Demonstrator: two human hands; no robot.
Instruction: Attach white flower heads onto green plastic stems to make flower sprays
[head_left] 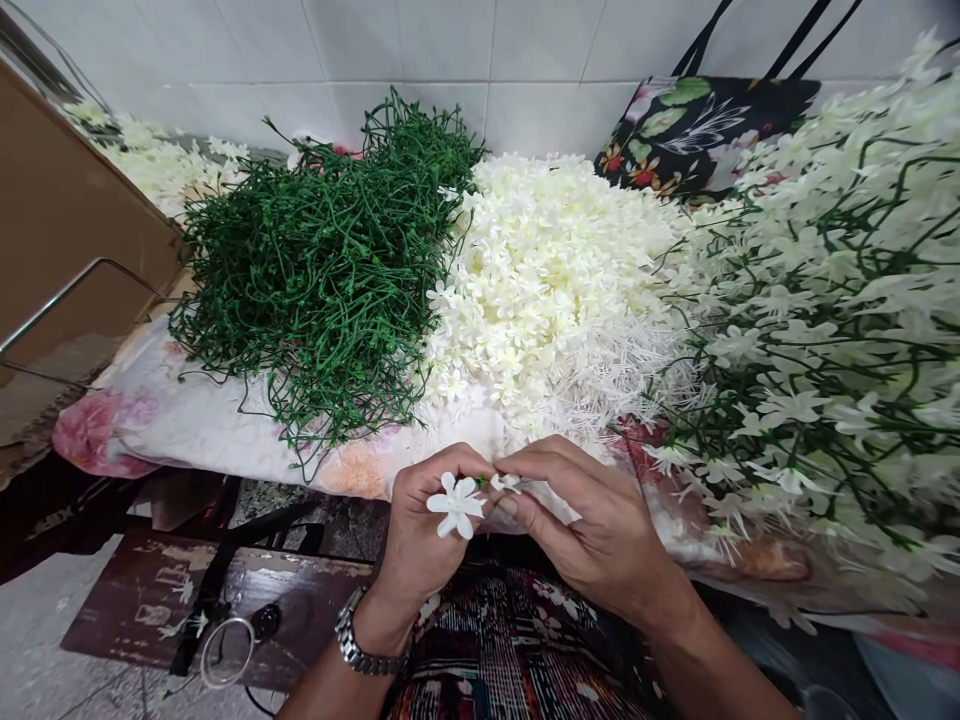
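Close in front of my body, my left hand [424, 515] is closed around a green stem that is mostly hidden. A white artificial flower [455, 505] shows at its fingers, petals spread. My right hand [592, 525] pinches a second small white blossom [504, 482] between thumb and forefinger, right beside the left fingertips. Beyond my hands lies a heap of loose white flower heads [532, 270]. To its left is a tangled pile of green plastic stems [322, 270]. Thin white pieces [622, 365] lie at the heap's right front.
Assembled white flower sprays [825, 330] are piled high at the right. A black floral bag [705, 135] leans on the tiled wall [420, 40]. A cardboard box [67, 200] stands left. Below is a dark wooden bench [292, 590]. Floral cloth [210, 430] covers the work surface.
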